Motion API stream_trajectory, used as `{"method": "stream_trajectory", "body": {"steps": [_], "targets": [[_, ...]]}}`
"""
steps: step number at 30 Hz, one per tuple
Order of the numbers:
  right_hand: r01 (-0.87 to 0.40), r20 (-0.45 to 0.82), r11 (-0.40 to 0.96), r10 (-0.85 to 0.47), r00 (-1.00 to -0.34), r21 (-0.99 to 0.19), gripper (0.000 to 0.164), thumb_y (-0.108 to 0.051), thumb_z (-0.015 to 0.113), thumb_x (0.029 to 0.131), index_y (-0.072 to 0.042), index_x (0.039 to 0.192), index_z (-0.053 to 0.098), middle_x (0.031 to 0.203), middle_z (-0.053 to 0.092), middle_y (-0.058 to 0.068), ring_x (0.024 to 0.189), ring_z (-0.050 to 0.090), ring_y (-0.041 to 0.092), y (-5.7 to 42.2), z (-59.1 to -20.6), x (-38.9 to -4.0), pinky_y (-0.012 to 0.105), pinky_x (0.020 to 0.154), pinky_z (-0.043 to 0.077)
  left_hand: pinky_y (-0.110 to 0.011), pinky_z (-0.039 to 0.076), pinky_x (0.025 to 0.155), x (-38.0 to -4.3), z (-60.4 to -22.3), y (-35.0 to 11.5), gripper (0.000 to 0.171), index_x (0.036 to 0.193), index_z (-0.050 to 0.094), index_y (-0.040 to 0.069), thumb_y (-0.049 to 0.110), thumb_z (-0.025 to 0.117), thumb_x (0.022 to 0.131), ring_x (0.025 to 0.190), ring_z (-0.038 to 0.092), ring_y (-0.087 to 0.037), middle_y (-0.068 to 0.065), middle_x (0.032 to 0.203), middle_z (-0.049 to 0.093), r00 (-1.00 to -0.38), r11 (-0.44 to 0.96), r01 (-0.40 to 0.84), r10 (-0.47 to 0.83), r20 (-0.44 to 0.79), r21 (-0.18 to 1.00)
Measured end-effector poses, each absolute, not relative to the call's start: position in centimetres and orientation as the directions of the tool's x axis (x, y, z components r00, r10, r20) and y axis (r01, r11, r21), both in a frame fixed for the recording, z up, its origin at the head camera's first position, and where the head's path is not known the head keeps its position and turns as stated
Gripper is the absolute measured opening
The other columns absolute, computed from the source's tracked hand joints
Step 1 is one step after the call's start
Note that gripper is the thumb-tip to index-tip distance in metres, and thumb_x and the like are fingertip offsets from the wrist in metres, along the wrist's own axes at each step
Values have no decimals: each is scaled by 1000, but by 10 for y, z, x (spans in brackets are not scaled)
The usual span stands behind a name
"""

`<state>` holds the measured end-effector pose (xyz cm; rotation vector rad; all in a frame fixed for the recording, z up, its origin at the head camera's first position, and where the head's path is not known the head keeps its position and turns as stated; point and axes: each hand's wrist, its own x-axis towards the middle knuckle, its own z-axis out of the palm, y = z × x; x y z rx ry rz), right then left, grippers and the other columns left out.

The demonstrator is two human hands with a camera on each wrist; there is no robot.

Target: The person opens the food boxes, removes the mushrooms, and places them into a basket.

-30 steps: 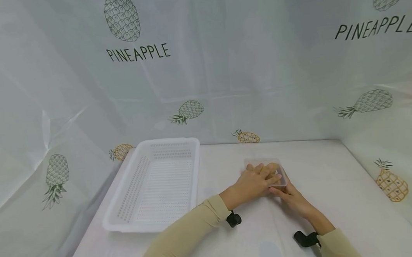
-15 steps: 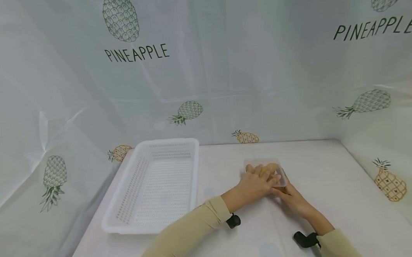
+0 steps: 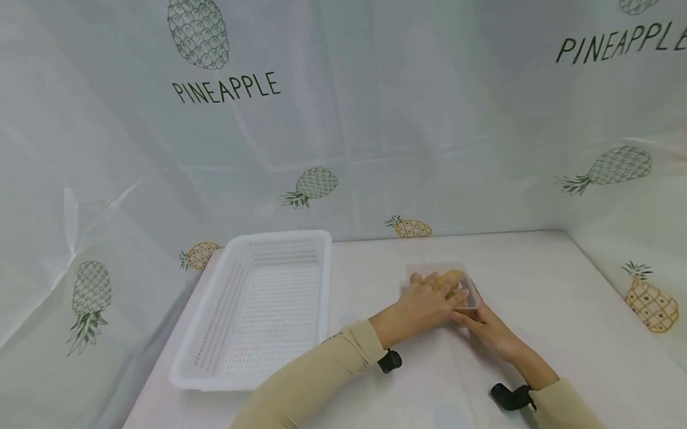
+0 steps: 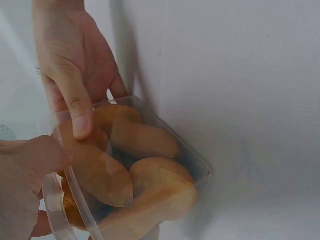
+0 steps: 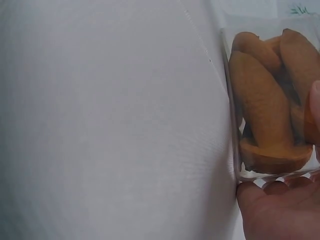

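A clear plastic box [image 4: 195, 162] with several orange-brown oblong pieces [image 4: 145, 140] inside stands on the table, right of centre. They look like small sweet potatoes, though the plastic blurs their kind. In the head view my left hand [image 3: 424, 306] lies across the top of the box, fingers spread and touching it. A translucent rim [image 4: 57, 215] shows under that hand in the left wrist view. My right hand [image 3: 492, 333] grips the box's right side, its thumb on the near wall. In the right wrist view its fingers [image 5: 280, 205] meet the box's edge.
A white perforated plastic basket [image 3: 183, 378] stands on the left of the pale table [image 3: 383, 413]. Curtains [image 3: 361, 110] printed with pineapples rise behind and at both sides. Small black cameras [image 3: 510, 397] sit at both wrists.
Both hands stay where they are on the box, and the box has not visibly moved. Only the head view has shifted slightly.
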<state>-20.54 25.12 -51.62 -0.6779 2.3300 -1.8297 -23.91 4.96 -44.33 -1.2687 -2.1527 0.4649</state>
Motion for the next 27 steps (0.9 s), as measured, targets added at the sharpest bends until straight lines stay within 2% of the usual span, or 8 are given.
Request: {"method": "stream_trajectory", "body": {"steps": [3,5,12,15,17,21,24,27], "targets": [[-259,167,181,-407,-898,-949,81,-10,47,107,-12,159,-15,157,12,35,133,36,50,252,-516,-205,18,97,42,-29,52,67,-240,-437,49,46,142,57,35,51,54,100,105,64,-19,-1,137,55,-370,464,704,886,279,-539],[-243,151,188,-401,-904,-952,82,-11,48,107,-13,159,-15,157,16,35,133,38,48,253,-516,-205,18,97,42,-28,53,65,-241,-432,49,49,143,57,32,54,55,99,102,64,-18,0,135,56,-374,449,742,894,248,-499],[-182,99,194,-372,-923,-964,75,-14,52,106,-8,159,0,156,27,27,126,45,-2,253,-517,-207,14,97,40,-33,58,77,-250,-412,49,65,153,44,25,60,51,98,111,62,-24,2,140,51,-423,408,855,906,23,-319],[-159,81,193,-359,-930,-968,71,-16,53,105,-7,158,7,157,26,24,125,42,-8,253,-517,-207,13,97,39,-33,57,82,-255,-405,50,69,156,37,25,58,53,97,118,59,-24,3,151,43,-455,437,876,889,-50,-206],[-144,70,193,-345,-936,-971,71,-18,54,105,-8,158,8,156,27,24,128,43,-1,253,-517,-208,14,96,41,-32,56,82,-258,-401,50,71,157,35,25,56,56,97,115,59,-21,5,153,40,-466,453,881,881,-81,-137],[-149,69,211,-347,-935,-966,78,-18,53,105,-16,161,-2,161,14,24,142,32,30,252,-515,-208,13,98,38,-28,54,77,-269,-394,46,59,155,38,26,42,57,101,102,59,-11,8,143,53,-489,495,867,868,-91,56],[-155,64,238,-350,-934,-959,83,-20,52,106,-23,160,-11,164,-3,21,147,12,44,252,-514,-209,30,112,31,-30,52,85,-277,-389,40,51,154,41,26,33,53,105,110,59,-10,7,141,56,-496,504,836,863,-98,218],[-150,52,265,-346,-937,-953,86,-21,52,106,-21,158,-16,164,-10,19,146,11,47,252,-513,-208,56,113,22,-34,49,96,-285,-383,34,48,152,44,28,37,50,105,124,55,-12,9,147,51,-504,509,795,857,-107,331]]}}
